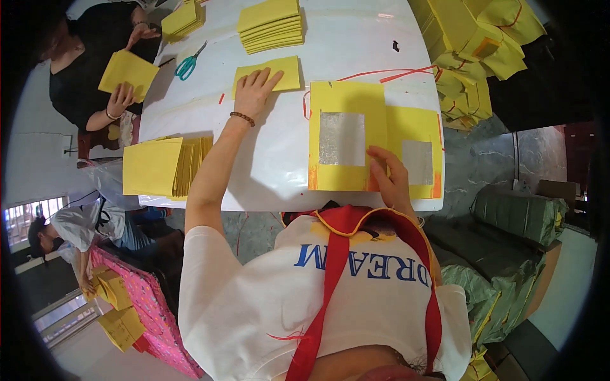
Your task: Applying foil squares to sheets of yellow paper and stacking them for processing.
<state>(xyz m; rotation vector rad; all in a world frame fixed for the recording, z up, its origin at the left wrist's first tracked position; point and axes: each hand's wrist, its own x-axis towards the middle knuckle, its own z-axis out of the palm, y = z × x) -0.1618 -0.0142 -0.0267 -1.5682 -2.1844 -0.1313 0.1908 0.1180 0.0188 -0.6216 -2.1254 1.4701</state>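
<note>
My left hand (255,91) lies palm down, fingers spread, on a small stack of folded yellow paper (289,73) in the middle of the table. Close to the near edge, my right hand (391,176) rests with its fingers apart on yellow paper sheets. Its fingertips touch the right side of a large yellow sheet (346,95) bearing a silver-grey rectangle. A second yellow sheet (413,124) with a similar grey patch lies partly under the first and reaches out to its right. Both have orange-red marks near their lower corners.
White-covered table (267,171). Yellow paper stacks stand at the far side (270,28) and near left (152,166). Teal scissors (187,65) and red ribbon (406,73) lie on it. At left, a person (82,82) holds yellow paper. Tied yellow bundles (470,38) are heaped at right.
</note>
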